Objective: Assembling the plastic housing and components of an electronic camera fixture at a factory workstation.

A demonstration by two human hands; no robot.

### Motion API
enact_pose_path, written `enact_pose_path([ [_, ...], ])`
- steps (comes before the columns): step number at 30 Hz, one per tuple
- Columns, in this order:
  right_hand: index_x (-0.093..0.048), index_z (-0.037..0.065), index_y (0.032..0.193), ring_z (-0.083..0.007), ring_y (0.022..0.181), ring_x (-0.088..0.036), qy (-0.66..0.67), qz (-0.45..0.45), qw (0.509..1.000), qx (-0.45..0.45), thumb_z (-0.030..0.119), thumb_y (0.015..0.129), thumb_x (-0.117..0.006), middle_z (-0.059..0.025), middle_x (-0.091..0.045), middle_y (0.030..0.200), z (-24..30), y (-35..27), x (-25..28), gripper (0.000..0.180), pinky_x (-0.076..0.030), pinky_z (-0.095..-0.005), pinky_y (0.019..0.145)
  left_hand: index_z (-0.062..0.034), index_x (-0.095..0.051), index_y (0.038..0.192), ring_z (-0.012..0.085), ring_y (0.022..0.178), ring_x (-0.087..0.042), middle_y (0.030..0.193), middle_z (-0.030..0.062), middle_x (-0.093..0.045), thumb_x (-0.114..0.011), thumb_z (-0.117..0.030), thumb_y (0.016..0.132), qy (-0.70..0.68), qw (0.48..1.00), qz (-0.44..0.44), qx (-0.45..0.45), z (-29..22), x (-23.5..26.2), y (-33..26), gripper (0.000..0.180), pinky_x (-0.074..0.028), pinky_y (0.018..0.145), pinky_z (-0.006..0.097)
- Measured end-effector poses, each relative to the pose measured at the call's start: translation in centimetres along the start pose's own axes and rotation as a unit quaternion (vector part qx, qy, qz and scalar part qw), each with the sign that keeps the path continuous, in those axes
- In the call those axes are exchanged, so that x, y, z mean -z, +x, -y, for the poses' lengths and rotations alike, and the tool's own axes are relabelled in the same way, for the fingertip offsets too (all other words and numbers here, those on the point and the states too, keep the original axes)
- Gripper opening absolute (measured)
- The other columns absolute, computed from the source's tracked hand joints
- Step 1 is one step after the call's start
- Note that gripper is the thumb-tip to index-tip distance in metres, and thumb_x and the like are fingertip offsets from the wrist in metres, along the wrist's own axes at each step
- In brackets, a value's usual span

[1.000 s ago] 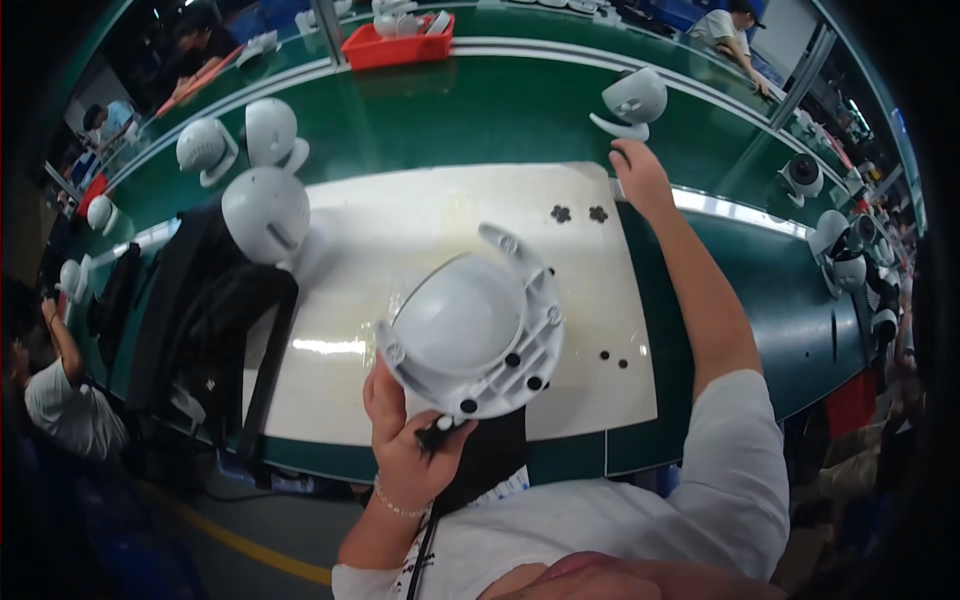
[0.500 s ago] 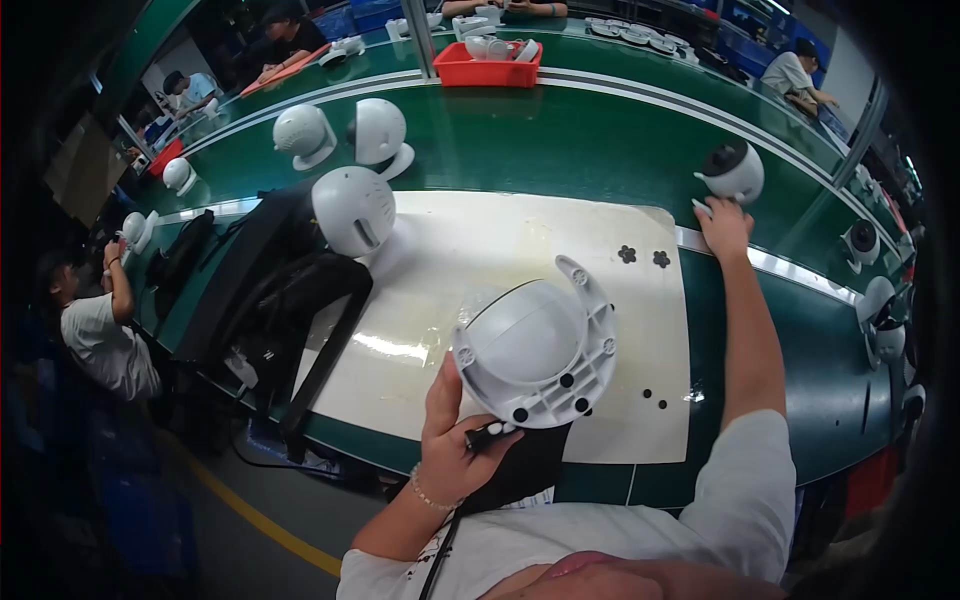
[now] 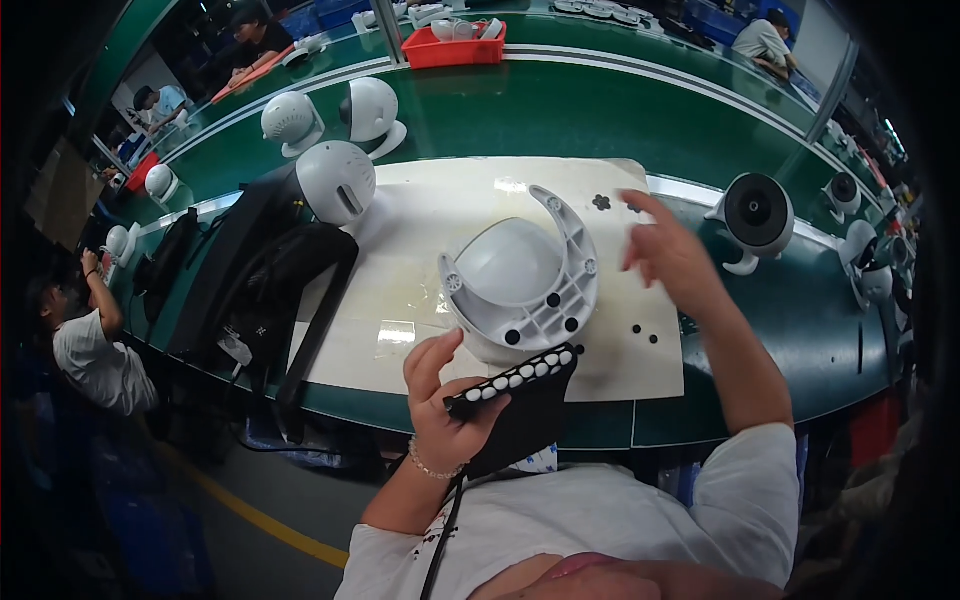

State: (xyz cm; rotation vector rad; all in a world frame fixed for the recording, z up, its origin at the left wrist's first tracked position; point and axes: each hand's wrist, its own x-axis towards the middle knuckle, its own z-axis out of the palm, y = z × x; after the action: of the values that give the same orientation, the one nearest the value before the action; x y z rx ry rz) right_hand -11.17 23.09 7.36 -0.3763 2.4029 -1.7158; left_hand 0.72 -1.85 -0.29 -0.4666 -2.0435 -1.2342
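Note:
On the cream mat lies a white ball-shaped device, its crescent-shaped ribbed base turned upward. Black round pads sit in several sockets of that base. My left hand pinches a black strip lined with white round pads, just below the base. The strip partly hides a black sheet hanging beneath. My right hand hovers over the mat's right side, fingers apart and somewhat blurred, with nothing visible in them. Its fingertips are near dark flower-shaped pieces. Loose black pads lie on the mat below it.
Right of the mat stands a white device with a round black face. A black power tool or fixture and another white device occupy the left. More white devices stand behind. A red bin sits beyond; other people work around.
My right hand has left the white device at the right and come back over the mat. That device now stands nearer, black face toward me. My left hand's strip now shows its row of white pads.

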Motion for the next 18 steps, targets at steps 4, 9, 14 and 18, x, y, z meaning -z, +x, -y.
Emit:
enact_pose_path([
  [4,-0.045,0.009,0.122,-0.0072,0.058,-0.045,0.161,0.117,0.977,-0.072,0.036,0.091,-0.043,-0.0009,-0.051,0.074,1.9,0.8,-5.0,0.041,-0.034,-0.0206,0.05,-0.0011,-0.058,0.084,0.0206,0.083,-0.055,0.096,0.0123,-0.057,-0.071,-0.001,0.066,-0.186,0.979,-0.011,0.087,-1.4,-0.1,0.0,0.022,-0.043,0.07,0.028],
  [9,-0.045,0.007,0.116,-0.0086,0.042,-0.044,0.159,0.098,0.98,-0.066,0.037,0.093,-0.035,-0.0039,-0.053,0.069,1.6,-1.9,-5.1,0.039,-0.039,-0.0242,0.041,0.0046,-0.057,0.09,0.0112,0.072,-0.054,0.081,0.0074,-0.06,-0.068,0.002,0.07,-0.239,0.951,-0.016,0.196,-3.2,0.7,-0.7,0.023,-0.043,0.066,0.022],
  [14,-0.045,0.005,0.103,-0.0095,0.062,-0.048,0.05,0.03,0.994,0.089,0.024,0.085,-0.055,-0.0048,-0.052,0.078,-0.4,-4.7,-3.9,0.028,-0.038,-0.0198,0.056,0.0045,-0.056,0.089,0.0095,0.072,-0.053,0.081,0.0063,-0.06,-0.067,0.003,0.071,-0.283,0.926,-0.002,0.251,-3.5,0.9,-0.9,0.022,-0.043,0.067,0.021],
  [18,-0.053,0.007,0.098,-0.0207,0.084,-0.054,-0.041,0.032,0.898,0.438,0.019,0.071,-0.071,-0.0048,-0.057,0.086,1.3,-6.5,-5.2,0.034,-0.041,-0.0316,0.072,0.0042,-0.057,0.09,0.01,0.072,-0.055,0.082,0.0077,-0.061,-0.067,0.002,0.071,-0.248,0.938,0.012,0.243,-3.9,0.1,-0.7,0.022,-0.044,0.067,0.022],
])
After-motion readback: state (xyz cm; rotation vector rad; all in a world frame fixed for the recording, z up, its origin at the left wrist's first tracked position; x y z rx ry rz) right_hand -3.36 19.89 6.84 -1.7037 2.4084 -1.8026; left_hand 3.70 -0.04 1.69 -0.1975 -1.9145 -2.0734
